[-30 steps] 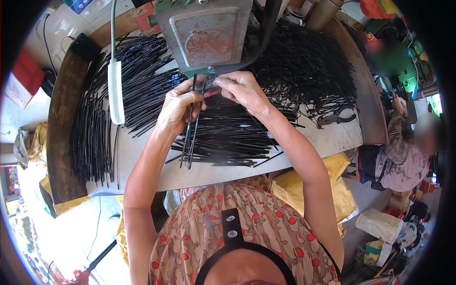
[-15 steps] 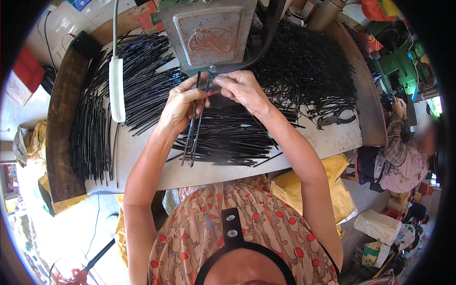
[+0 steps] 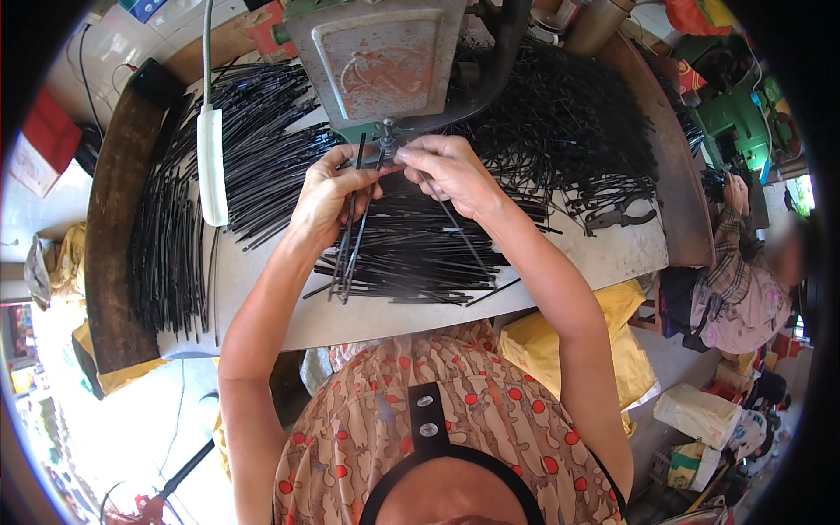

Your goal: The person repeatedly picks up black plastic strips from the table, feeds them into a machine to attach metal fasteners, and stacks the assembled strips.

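And here are the thin black strips (image 3: 353, 245), up in front of the machine (image 3: 376, 70), above the counter (image 3: 604, 258)! Their upper ends poke past the left hand (image 3: 324, 197), which has them pinched between thumb and fingers; the stretch inside the grip is out of sight, so no firm count from here. The right hand (image 3: 457, 175) is curled, thumb and fingertips together just beside the machine's metal tip (image 3: 387, 136). Another strip (image 3: 464, 236) slants down from beneath it, but whether those fingers grip it, I can't tell! A small reddish bit (image 3: 388, 171) shows between the hands, too little to name.

What a look on these strips: slim, straight, dark, glossy where the light catches, lower ends hanging close together over the middle heap (image 3: 411, 262). More heaps spread left (image 3: 254, 157) and right (image 3: 577, 122), the right one a dense tangle, with pliers (image 3: 621, 215) lying near its edge.

Out to the containers: a brown cylinder (image 3: 599, 31) at the back, cut off by the top edge; a yellow sack (image 3: 626, 341) below the counter, partly behind the right arm, contents hidden; a whitish sack (image 3: 696, 416) farther right, its insides impossible to make out.
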The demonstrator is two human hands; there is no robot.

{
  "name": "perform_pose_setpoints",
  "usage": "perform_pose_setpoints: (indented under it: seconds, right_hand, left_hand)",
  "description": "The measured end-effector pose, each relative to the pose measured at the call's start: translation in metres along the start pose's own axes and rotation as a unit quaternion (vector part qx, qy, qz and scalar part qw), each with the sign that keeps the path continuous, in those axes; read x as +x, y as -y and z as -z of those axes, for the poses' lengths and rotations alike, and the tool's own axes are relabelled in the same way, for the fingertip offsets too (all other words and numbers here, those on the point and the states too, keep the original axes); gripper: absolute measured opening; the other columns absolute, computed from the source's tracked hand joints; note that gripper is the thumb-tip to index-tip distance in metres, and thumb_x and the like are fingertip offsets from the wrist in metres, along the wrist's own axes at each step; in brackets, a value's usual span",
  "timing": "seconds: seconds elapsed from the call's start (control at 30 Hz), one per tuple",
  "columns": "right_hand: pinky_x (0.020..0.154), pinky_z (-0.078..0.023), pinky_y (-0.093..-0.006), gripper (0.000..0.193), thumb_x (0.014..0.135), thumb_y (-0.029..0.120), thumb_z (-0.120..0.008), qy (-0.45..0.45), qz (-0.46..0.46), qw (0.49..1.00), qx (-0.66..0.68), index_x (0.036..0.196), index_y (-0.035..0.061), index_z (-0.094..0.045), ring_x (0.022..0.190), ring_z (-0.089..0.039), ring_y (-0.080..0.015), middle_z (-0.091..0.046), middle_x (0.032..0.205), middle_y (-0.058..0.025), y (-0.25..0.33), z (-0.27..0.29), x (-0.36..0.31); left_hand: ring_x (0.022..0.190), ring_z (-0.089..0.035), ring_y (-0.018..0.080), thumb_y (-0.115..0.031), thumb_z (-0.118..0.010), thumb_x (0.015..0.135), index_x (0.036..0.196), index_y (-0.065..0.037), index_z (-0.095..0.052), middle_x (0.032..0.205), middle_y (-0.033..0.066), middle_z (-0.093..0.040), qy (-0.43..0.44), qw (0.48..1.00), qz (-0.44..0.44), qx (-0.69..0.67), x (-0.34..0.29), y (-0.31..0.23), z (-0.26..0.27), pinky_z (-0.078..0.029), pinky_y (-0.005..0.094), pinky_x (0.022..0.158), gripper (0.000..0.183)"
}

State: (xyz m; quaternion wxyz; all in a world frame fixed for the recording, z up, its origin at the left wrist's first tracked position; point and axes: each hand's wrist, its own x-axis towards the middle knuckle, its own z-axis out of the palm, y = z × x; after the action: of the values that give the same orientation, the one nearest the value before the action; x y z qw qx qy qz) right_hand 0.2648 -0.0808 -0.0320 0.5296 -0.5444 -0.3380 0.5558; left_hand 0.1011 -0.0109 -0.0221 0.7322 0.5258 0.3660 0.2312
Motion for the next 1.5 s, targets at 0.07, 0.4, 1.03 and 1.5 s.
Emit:
perform_pose_setpoints:
  seconds: [0.07,0.4,1.03,1.5]
  right_hand:
    - [0.035,-0.025,-0.0163,0.019,0.084,0.013,-0.054,0.030,-0.005,0.999,0.030,0.085,-0.0060,-0.057,0.044,-0.037,-0.0030,-0.050,0.064,-0.0028,-0.002,0.003,-0.005]
    - [0.035,-0.026,-0.0165,0.018,0.085,0.011,-0.052,0.020,0.042,0.997,0.062,0.078,-0.0038,-0.056,0.044,-0.040,-0.0034,-0.050,0.062,-0.0032,-0.004,-0.010,0.001]
    - [0.036,-0.027,-0.0168,0.017,0.086,0.010,-0.050,0.010,0.044,0.997,0.056,0.079,-0.0046,-0.056,0.045,-0.041,-0.0038,-0.050,0.063,-0.0028,-0.006,-0.012,0.003]
    - [0.036,-0.025,-0.0166,0.016,0.085,0.009,-0.050,0.019,0.039,0.998,0.037,0.080,-0.0054,-0.055,0.045,-0.038,-0.0029,-0.047,0.061,-0.0012,-0.002,-0.011,0.000]
  left_hand:
    - [0.040,-0.044,0.0059,-0.005,-0.060,0.075,0.098,0.000,-0.048,0.065,0.0092,-0.059,0.001,1.000,-0.010,-0.020,0.000,0.002,0.002,-0.028,0.0158,0.033,0.026]
    - [0.039,-0.044,0.0062,-0.004,-0.061,0.077,0.090,-0.001,-0.044,0.064,0.0097,-0.059,-0.009,0.996,-0.050,-0.068,0.012,0.012,-0.006,-0.029,0.0156,0.032,0.022]
    - [0.041,-0.044,0.0058,-0.001,-0.063,0.074,0.086,-0.001,-0.045,0.064,0.0094,-0.059,-0.042,0.997,-0.044,-0.041,0.008,0.003,-0.008,-0.030,0.0159,0.035,0.021]
    - [0.042,-0.045,0.0045,0.000,-0.063,0.073,0.085,-0.002,-0.046,0.066,0.0101,-0.060,0.007,0.999,-0.025,-0.019,0.007,-0.005,-0.001,-0.029,0.0159,0.035,0.020]
